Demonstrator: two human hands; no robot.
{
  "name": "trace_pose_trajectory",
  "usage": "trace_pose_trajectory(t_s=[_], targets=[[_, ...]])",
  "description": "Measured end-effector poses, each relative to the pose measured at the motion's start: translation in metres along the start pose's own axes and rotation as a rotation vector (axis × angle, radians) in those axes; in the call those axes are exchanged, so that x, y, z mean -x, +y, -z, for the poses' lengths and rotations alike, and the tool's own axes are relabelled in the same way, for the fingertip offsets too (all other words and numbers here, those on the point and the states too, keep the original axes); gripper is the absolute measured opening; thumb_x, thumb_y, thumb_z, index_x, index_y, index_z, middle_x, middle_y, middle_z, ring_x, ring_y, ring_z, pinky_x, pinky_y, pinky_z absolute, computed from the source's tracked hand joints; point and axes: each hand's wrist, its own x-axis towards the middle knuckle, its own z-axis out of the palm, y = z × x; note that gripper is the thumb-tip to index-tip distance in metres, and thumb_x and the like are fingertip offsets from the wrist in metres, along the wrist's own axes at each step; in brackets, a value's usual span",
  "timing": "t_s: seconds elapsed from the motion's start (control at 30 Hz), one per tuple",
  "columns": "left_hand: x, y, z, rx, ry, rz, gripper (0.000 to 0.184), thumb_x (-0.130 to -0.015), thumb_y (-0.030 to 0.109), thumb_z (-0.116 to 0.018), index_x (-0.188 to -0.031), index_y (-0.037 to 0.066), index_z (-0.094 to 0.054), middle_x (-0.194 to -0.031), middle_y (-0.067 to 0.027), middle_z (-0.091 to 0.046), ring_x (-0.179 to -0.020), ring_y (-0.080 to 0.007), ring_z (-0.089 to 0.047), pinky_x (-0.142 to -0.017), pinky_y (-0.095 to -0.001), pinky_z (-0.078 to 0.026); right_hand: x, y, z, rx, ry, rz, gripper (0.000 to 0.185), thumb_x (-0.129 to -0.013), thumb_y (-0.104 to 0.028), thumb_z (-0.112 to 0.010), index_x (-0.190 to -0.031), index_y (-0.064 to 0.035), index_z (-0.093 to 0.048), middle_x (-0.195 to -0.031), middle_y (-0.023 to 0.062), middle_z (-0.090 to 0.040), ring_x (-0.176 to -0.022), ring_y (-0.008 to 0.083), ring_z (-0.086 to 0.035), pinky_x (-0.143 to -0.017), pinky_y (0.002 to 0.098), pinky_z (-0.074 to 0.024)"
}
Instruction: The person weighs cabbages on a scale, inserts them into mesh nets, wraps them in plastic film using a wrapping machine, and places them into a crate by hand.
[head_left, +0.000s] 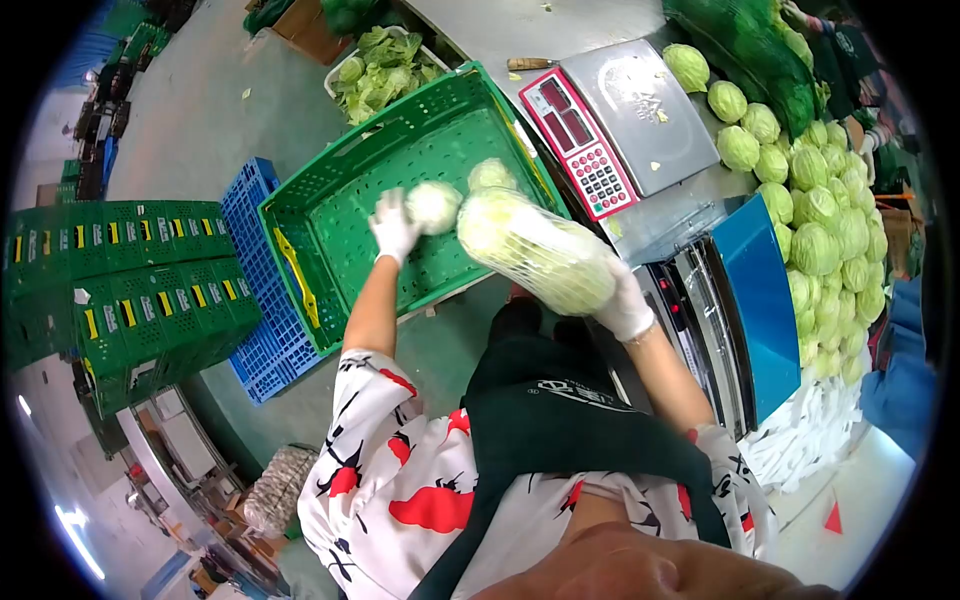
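Observation:
My right hand, in a white glove, grips the near end of a long pale-green bundle in clear wrap or netting. The bundle's far end reaches over the near side of a green crate. Inside the crate lie a round pale cabbage and another cabbage, partly behind the bundle. My left hand, also gloved, is over the crate at the left side of the round cabbage, with its fingers stretched out; whether it touches the cabbage is hard to tell.
Right of the crate stands a red-and-grey scale, with a wooden-handled tool beside it. A blue panel stands before piled cabbages. Leaves fill a white bin. Stacked green crates and a blue pallet are left.

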Motion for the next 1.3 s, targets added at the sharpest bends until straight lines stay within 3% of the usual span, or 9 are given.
trace_pose_trajectory(t_s=[0.1, 0.23, 0.3, 0.43, 0.7, 0.9, 0.97, 1.03, 1.3], targets=[[-0.004, -0.041, 0.009, 0.452, 0.231, 0.514, 0.072, -0.084, 0.043, -0.073, -0.137, 0.001, -0.050, -0.137, -0.0205, -0.055, -0.121, -0.0362, -0.055, -0.104, -0.0497, -0.042, -0.051, 0.014, -0.007, -0.027, -0.061, -0.070, 0.068, -0.094, -0.033, -0.055, -0.150, -0.0023, -0.032, -0.146, 0.0139, -0.047, -0.134, 0.0241, -0.046, -0.112, 0.0392, -0.0366], [0.037, 0.036, 0.084, 2.137, -0.865, 0.556, 0.085, -0.092, 0.063, -0.054, -0.149, 0.004, -0.034, -0.143, -0.0188, -0.050, -0.128, -0.0350, -0.051, -0.109, -0.0526, -0.040, -0.106, 0.041, -0.013, 0.499, -0.060, 0.053, 0.070, -0.089, -0.037, -0.068, -0.144, -0.0016, -0.041, -0.139, 0.0142, -0.051, -0.131, 0.0234, -0.048, -0.111, 0.0374, -0.0384], [0.042, 0.075, 0.090, 2.320, -0.702, 0.569, 0.087, -0.091, 0.062, -0.057, -0.150, 0.004, -0.029, -0.143, -0.0172, -0.050, -0.130, -0.0361, -0.050, -0.111, -0.0529, -0.039, -0.124, 0.060, -0.009, 0.904, -0.046, 0.190, 0.084, -0.080, -0.046, -0.076, -0.142, 0.0001, -0.043, -0.140, 0.0188, -0.050, -0.132, 0.0282, -0.047, -0.112, 0.0389, -0.0364], [0.019, 0.046, 0.009, 2.060, -0.600, 0.579, 0.058, -0.097, 0.037, -0.059, -0.143, 0.005, -0.044, -0.139, -0.0150, -0.055, -0.126, -0.0294, -0.054, -0.109, -0.0480, -0.042, -0.129, 0.082, 0.007, 1.541, -0.045, 0.267, 0.096, -0.078, -0.055, -0.073, -0.148, 0.0002, -0.036, -0.148, 0.0280, -0.039, -0.137, 0.0388, -0.039, -0.116, 0.0425, -0.0287], [-0.003, 0.056, -0.088, 0.706, -0.323, 0.568, 0.125, -0.076, 0.049, -0.081, -0.154, -0.006, -0.001, -0.153, -0.0262, -0.032, -0.135, -0.0357, -0.044, -0.113, -0.0393, -0.036, -0.039, 0.031, 0.018, 1.261, 0.260, 0.085, 0.075, -0.085, -0.048, -0.069, -0.137, 0.0016, -0.050, -0.128, 0.0251, -0.060, -0.116, 0.0365, -0.061, -0.101, 0.0376, -0.0470], [-0.026, 0.055, -0.066, 1.116, -0.461, 0.470, 0.093, -0.085, 0.040, -0.073, -0.152, -0.003, -0.024, -0.151, -0.0236, -0.034, -0.135, -0.0351, -0.041, -0.111, -0.0456, -0.037, 0.038, -0.052, 0.028, 1.094, 0.379, 0.302, 0.054, -0.090, -0.040, -0.068, -0.127, -0.0008, -0.061, -0.112, 0.0199, -0.070, -0.103, 0.0299, -0.068, -0.092, 0.0337, -0.0524], [-0.022, 0.100, -0.030, 0.474, -0.078, 0.197, 0.087, -0.087, 0.036, -0.072, -0.150, -0.005, -0.028, -0.151, -0.0243, -0.034, -0.138, -0.0361, -0.037, -0.115, -0.0448, -0.031, 0.064, -0.094, 0.038, 1.274, 0.591, 0.388, 0.042, -0.089, -0.032, -0.067, -0.120, -0.0031, -0.065, -0.115, 0.0184, -0.067, -0.104, 0.0307, -0.064, -0.093, 0.0394, -0.0493], [-0.028, 0.194, 0.046, 0.684, 0.079, -0.138, 0.082, -0.088, 0.021, -0.071, -0.151, -0.005, -0.025, -0.152, -0.0265, -0.031, -0.142, -0.0389, -0.030, -0.118, -0.0441, -0.023, 0.080, -0.132, 0.084, 1.670, 0.789, 0.709, 0.039, -0.086, -0.025, -0.068, -0.120, -0.0072, -0.063, -0.115, 0.0165, -0.063, -0.113, 0.0340, -0.056, -0.100, 0.0420, -0.0433], [-0.122, 0.513, 0.079, 0.891, -0.208, -0.840, 0.070, -0.086, 0.013, -0.071, -0.147, 0.004, -0.040, -0.136, -0.0190, -0.052, -0.122, -0.0301, -0.054, -0.103, -0.0386, -0.045, 0.092, -0.224, 0.201, 1.937, 1.097, 0.387, 0.073, -0.094, -0.051, -0.055, -0.138, 0.0066, -0.044, -0.131, 0.0219, -0.055, -0.123, 0.0365, -0.050, -0.105, 0.0448, -0.0369]])
